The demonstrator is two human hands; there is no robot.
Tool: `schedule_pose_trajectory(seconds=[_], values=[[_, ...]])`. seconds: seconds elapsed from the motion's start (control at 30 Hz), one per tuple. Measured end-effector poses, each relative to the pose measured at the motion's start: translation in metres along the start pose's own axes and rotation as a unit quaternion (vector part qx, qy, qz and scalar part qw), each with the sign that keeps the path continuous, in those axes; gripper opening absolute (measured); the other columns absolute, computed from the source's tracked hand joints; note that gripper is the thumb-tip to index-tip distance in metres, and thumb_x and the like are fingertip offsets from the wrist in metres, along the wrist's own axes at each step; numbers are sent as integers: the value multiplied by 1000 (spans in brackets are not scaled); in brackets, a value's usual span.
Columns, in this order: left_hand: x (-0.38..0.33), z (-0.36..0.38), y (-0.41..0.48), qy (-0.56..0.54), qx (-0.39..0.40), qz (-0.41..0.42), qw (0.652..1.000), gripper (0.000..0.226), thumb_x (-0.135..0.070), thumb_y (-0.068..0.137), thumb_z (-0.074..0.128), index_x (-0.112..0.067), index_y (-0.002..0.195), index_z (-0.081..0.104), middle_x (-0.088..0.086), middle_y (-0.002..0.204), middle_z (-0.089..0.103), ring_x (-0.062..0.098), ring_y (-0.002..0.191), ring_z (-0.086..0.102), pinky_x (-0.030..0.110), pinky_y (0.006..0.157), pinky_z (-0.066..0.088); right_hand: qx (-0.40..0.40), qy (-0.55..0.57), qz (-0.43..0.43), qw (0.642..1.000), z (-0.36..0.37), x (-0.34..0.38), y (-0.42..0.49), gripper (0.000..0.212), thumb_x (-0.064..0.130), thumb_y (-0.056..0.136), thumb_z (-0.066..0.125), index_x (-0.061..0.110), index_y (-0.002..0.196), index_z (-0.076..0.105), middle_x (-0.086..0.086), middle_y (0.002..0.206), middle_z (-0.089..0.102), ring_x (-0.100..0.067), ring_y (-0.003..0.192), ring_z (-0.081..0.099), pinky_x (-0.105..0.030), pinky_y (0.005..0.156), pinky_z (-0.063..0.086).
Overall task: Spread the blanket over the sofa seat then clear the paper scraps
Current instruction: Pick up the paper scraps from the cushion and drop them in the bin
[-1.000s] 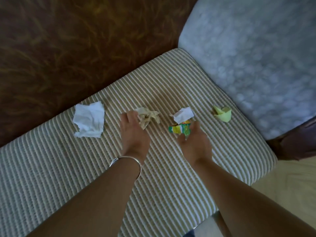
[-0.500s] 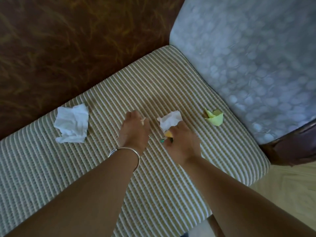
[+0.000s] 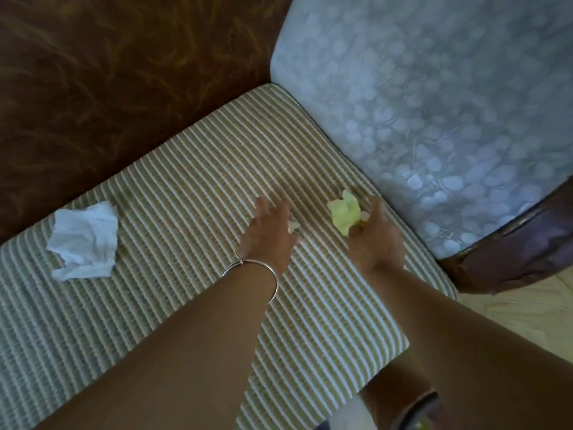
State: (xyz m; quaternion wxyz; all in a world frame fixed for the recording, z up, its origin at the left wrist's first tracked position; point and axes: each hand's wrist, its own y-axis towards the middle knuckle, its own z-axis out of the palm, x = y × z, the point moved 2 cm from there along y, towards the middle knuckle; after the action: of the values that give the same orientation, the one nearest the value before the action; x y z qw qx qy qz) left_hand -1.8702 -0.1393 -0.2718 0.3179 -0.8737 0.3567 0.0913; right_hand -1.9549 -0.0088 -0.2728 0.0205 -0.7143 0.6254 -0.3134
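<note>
The striped blanket [image 3: 192,187] already covers the sofa seat. The left hand [image 3: 269,235] curls around a beige scrap [image 3: 293,226], the right hand [image 3: 373,235] closes against the green scrap [image 3: 344,212] — gathering litter. White tissue [image 3: 83,240] lies well apart.

The light is soft daylight, brightest on the pale blue cushion [image 3: 434,97] past the right hand [image 3: 373,240], while the brown sofa back [image 3: 108,72] far beyond the left hand [image 3: 268,237] stays dark and murky. Both hands look smeared and fuzzy, and the yellow-green scrap [image 3: 344,212] by the right hand's fingers has soft edges, but the white tissue [image 3: 85,240] well off to the left hand's side looks sharper. The striped blanket [image 3: 192,187] curves and bends toward the picture's edges, and the arms near the bottom look big and dim.
</note>
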Motion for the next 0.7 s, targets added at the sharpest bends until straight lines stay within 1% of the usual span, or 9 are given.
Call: schedule_pose_trajectory(seconds=[0.07,0.13,0.2,0.33,0.43,0.5,0.6,0.67,0.7], values=[[0,1,1,0,-2,6,1000,26,-27,90,59,-11,106,47,10,126,33,32,91,60,43,83,54,17,-25,-18,999,5,3,7,43,23,94,46,17,135,38,-16,116,65,-36,107,59,-33,73,37],[4,1,3,4,-12,4,1000,28,-30,92,55,-9,109,48,9,128,34,32,91,61,39,80,53,33,-61,-52,996,9,8,9,43,26,92,50,19,133,40,-14,114,65,-35,105,60,-35,72,41],[8,-1,3,-17,-26,-12,999,28,-28,93,52,-6,111,49,8,130,37,31,94,61,37,78,49,53,-93,-94,990,11,13,7,55,27,90,54,21,140,33,-12,118,63,-34,107,61,-37,79,48],[21,-12,0,-80,-50,-45,995,26,-20,92,50,-7,114,48,9,124,47,32,102,58,38,83,47,89,-105,-138,981,17,28,1,79,27,86,61,27,149,14,-8,125,61,-30,108,62,-36,83,51],[36,-20,-2,-111,-64,-29,991,25,-18,90,50,-14,114,44,7,119,54,30,100,58,39,80,48,107,-82,-174,976,28,54,-4,86,27,84,65,30,150,10,-5,132,58,-27,111,62,-37,87,54],[52,-25,-5,-119,-64,-16,991,37,-21,91,50,-25,126,40,2,127,53,26,107,58,37,84,49,110,-73,-183,974,43,75,-9,90,31,83,66,32,151,6,-6,131,59,-28,113,61,-39,91,53],[66,-27,-4,-120,-30,-10,992,47,-25,91,49,-36,135,35,-4,131,50,22,113,56,34,89,49,123,-112,-204,965,62,97,-11,86,36,87,61,32,151,4,-9,127,61,-28,114,60,-37,90,49],[79,-30,-4,-119,-21,-16,993,37,-23,90,51,-29,126,47,-6,118,54,18,104,58,31,82,48,143,-131,-214,957,75,113,-15,77,39,90,56,30,150,9,-9,126,61,-28,114,60,-38,89,48],[84,-33,-5,-117,-31,-19,992,31,-24,89,52,-26,120,50,-3,116,56,21,102,59,35,82,50,148,-128,-205,959,78,118,-15,74,41,90,54,28,149,13,-10,127,60,-29,114,59,-39,91,49]])
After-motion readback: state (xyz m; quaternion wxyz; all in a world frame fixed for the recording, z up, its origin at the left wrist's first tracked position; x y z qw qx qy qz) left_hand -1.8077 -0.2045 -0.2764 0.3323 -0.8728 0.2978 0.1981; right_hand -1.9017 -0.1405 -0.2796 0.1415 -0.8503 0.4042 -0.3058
